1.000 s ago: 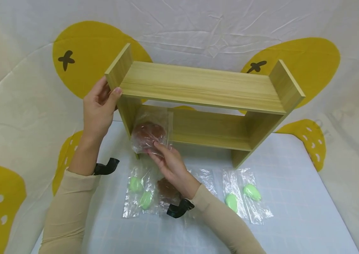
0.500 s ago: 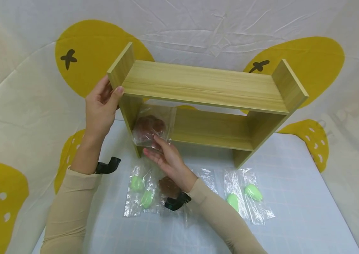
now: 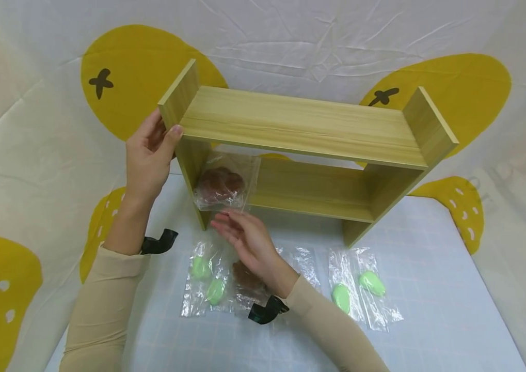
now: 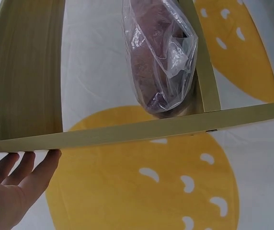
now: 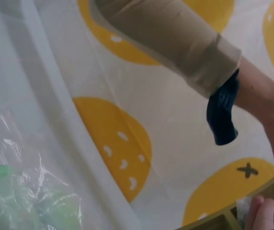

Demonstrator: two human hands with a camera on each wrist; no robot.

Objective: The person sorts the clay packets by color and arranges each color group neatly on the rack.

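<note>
Placing a packet seems to be the step in hand, and it looks nearly done. A clear bag with a brown item (image 3: 221, 186) is set at the left end of the lower board of a wooden shelf (image 3: 300, 124), beside its left side panel and close to the board's front edge; any overhang cannot be judged. That panel is gripped near its upper front corner by the left hand (image 3: 148, 163), thumb and fingers clamped on it. The right hand (image 3: 255, 245) is held just below the bag, fingers slightly spread and clamped on nothing; whether the bag is touched cannot be told. On the table (image 3: 453, 305), before the shelf's front edge, a second brown bag (image 3: 245, 280) is flanked by bags with green pieces (image 3: 371, 283). The right hand should probably be withdrawn without the plastic being snagged, while the shelf is steadied.
</note>
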